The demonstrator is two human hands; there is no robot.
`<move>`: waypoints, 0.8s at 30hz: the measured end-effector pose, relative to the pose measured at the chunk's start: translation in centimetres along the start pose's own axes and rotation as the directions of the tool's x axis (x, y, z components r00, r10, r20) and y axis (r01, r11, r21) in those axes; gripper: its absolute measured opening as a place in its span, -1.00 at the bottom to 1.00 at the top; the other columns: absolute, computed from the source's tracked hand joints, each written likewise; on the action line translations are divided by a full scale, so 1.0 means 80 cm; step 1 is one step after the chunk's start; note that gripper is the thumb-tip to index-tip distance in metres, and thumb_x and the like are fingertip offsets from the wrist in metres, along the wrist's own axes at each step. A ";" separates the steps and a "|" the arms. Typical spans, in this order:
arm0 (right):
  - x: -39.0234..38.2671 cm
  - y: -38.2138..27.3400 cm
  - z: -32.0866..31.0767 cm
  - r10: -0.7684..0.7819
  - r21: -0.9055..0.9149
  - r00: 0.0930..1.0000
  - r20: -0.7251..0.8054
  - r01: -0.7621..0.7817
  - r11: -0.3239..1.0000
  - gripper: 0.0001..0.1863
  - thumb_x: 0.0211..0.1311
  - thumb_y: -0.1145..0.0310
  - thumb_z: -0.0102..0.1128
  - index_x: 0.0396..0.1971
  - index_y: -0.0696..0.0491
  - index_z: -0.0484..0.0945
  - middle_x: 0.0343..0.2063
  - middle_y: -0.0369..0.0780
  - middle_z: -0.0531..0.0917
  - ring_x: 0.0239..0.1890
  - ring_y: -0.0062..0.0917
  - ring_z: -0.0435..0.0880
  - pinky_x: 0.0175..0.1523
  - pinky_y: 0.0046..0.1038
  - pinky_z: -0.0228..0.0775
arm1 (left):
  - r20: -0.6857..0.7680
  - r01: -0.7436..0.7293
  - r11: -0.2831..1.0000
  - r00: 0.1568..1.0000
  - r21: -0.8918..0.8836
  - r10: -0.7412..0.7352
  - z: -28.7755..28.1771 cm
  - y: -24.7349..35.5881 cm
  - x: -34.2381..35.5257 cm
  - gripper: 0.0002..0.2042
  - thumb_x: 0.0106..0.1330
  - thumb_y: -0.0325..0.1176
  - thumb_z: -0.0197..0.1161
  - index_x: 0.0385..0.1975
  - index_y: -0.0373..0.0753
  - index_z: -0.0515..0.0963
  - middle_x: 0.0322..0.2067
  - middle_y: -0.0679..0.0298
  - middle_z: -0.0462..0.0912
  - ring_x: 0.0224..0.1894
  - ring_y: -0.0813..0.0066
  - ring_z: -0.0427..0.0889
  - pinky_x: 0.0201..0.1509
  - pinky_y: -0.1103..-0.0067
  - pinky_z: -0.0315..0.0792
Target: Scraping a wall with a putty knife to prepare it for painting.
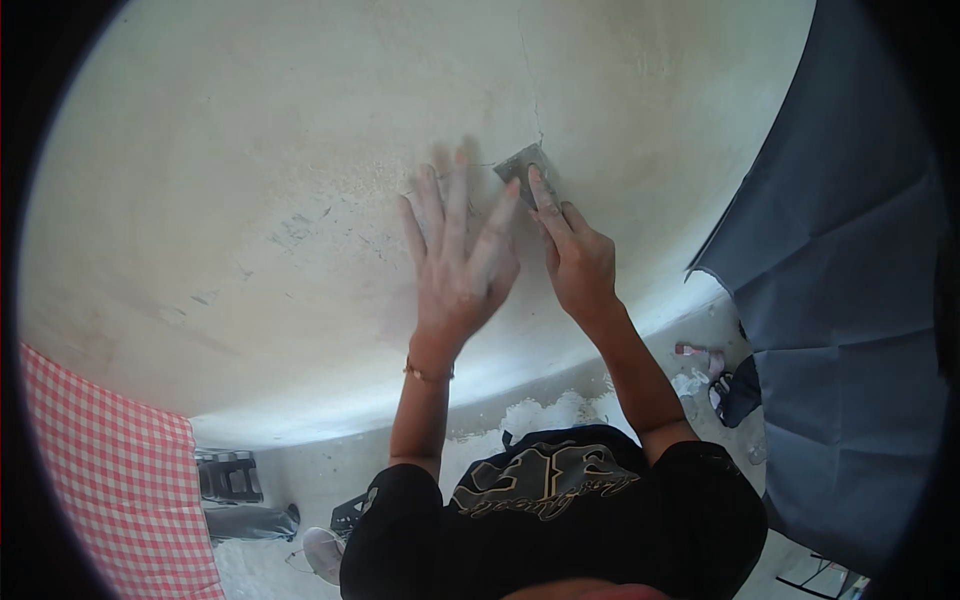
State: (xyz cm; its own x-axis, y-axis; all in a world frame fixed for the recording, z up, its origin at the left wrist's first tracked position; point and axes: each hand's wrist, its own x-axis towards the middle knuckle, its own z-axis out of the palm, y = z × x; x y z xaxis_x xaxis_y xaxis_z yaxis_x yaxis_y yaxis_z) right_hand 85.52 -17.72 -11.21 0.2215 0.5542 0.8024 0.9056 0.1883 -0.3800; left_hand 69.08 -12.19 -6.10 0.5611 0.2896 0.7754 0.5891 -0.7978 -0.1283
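Observation:
A pale plastered wall (320,120) fills the upper view, with thin cracks and dark scuff marks. My right hand (575,255) grips a flat grey scraper (520,160), its index finger pressed on the blade, which lies against the wall where cracks meet. Just left of it, my left hand (458,250) is spread on or just over the wall, fingers apart and slightly blurred, with nothing in them. One of its fingertips is close to the scraper; whether they touch I cannot tell.
A red checked cloth (110,460) hangs at the left, a dark grey sheet (840,400) at the right. On the floor below are a black stool (225,478), a dark bag or shoe (738,392), a pink-handled object (700,352) and other small items.

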 end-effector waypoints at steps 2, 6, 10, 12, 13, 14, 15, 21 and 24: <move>0.000 -0.002 0.002 -0.011 0.010 1.000 -0.014 0.011 1.000 -0.28 0.40 0.53 0.24 0.53 -0.17 0.36 -0.23 -0.15 0.72 -0.41 -0.29 0.74 -0.33 -0.33 0.61 | -0.156 0.036 0.994 0.988 0.104 -0.019 0.015 -0.032 0.031 -0.40 0.44 -0.20 0.27 0.50 0.03 0.40 0.60 -0.13 0.06 0.66 -0.19 -0.08 0.66 -0.12 -0.28; -0.006 0.003 0.001 0.028 0.082 0.999 -0.019 -0.027 0.996 -0.31 0.41 0.51 0.25 0.52 -0.16 0.38 -0.22 -0.13 0.73 -0.40 -0.28 0.75 -0.32 -0.32 0.61 | -0.382 0.158 0.934 0.924 0.321 -0.025 0.064 -0.038 0.049 -0.44 0.44 0.01 0.16 0.46 0.21 0.45 0.53 -0.01 0.30 0.61 -0.06 0.17 0.64 -0.15 -0.19; 0.011 0.002 -0.010 0.045 0.126 0.996 -0.074 -0.036 0.991 -0.33 0.44 0.51 0.22 0.52 -0.14 0.37 -0.25 -0.10 0.71 -0.38 -0.23 0.74 -0.29 -0.28 0.59 | -0.346 0.168 0.903 0.938 0.396 -0.023 0.074 -0.036 0.048 -0.43 0.47 0.09 0.09 0.48 0.26 0.43 0.53 0.03 0.30 0.60 0.00 0.19 0.65 -0.15 -0.20; 0.012 0.001 -0.009 0.058 0.147 0.997 -0.050 -0.050 0.988 -0.33 0.46 0.53 0.19 0.53 -0.12 0.35 -0.30 -0.07 0.68 -0.38 -0.19 0.72 -0.27 -0.25 0.57 | -0.356 0.172 0.907 0.934 0.385 -0.026 0.075 -0.036 0.048 -0.43 0.48 0.11 0.08 0.49 0.26 0.42 0.54 0.05 0.30 0.60 0.01 0.20 0.64 -0.16 -0.20; 0.011 0.001 -0.009 0.039 0.136 0.997 -0.061 -0.030 0.990 -0.34 0.45 0.50 0.21 0.52 -0.13 0.37 -0.26 -0.11 0.70 -0.39 -0.22 0.73 -0.29 -0.28 0.59 | -0.354 0.171 0.904 0.935 0.392 -0.023 0.075 -0.035 0.049 -0.43 0.48 0.11 0.08 0.49 0.26 0.42 0.54 0.05 0.30 0.60 0.01 0.20 0.64 -0.16 -0.20; 0.011 0.001 -0.008 0.020 0.125 0.997 -0.072 -0.010 0.992 -0.34 0.44 0.47 0.24 0.51 -0.15 0.39 -0.21 -0.14 0.73 -0.39 -0.25 0.74 -0.31 -0.31 0.60 | -0.359 0.164 0.912 0.933 0.375 -0.020 0.075 -0.035 0.049 -0.43 0.48 0.10 0.08 0.49 0.25 0.42 0.54 0.04 0.30 0.60 0.01 0.20 0.64 -0.17 -0.21; 0.015 0.002 -0.008 0.020 0.130 0.997 -0.073 -0.010 0.991 -0.34 0.44 0.47 0.24 0.51 -0.15 0.39 -0.21 -0.14 0.73 -0.39 -0.25 0.74 -0.31 -0.31 0.60 | -0.365 0.157 0.920 0.931 0.359 -0.016 0.075 -0.035 0.050 -0.43 0.48 0.10 0.07 0.49 0.25 0.41 0.54 0.04 0.30 0.60 0.01 0.19 0.64 -0.17 -0.21; 0.018 0.003 -0.006 0.017 0.150 0.997 -0.073 -0.006 0.989 -0.37 0.46 0.46 0.21 0.51 -0.15 0.40 -0.19 -0.14 0.73 -0.37 -0.24 0.74 -0.30 -0.30 0.60 | -0.309 0.150 0.892 0.951 0.427 -0.012 0.072 -0.039 0.044 -0.42 0.48 0.08 0.07 0.51 0.24 0.39 0.55 0.05 0.28 0.61 0.00 0.16 0.64 -0.18 -0.21; 0.024 0.004 -0.009 0.006 0.142 0.996 -0.084 0.006 0.990 -0.37 0.47 0.46 0.21 0.51 -0.15 0.39 -0.19 -0.14 0.73 -0.36 -0.23 0.75 -0.30 -0.30 0.60 | -0.308 0.134 0.881 0.951 0.454 0.014 0.071 -0.038 0.045 -0.45 0.48 0.10 0.07 0.45 0.21 0.46 0.49 -0.07 0.35 0.59 -0.10 0.19 0.62 -0.19 -0.11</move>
State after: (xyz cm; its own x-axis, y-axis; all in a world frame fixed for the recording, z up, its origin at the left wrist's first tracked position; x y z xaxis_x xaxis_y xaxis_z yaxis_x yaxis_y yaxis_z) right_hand 86.52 -17.17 -9.47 0.2563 0.4849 0.8362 0.8464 0.3052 -0.4364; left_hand 72.58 -5.70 -6.45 0.3626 0.1014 0.9264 0.8582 -0.4238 -0.2895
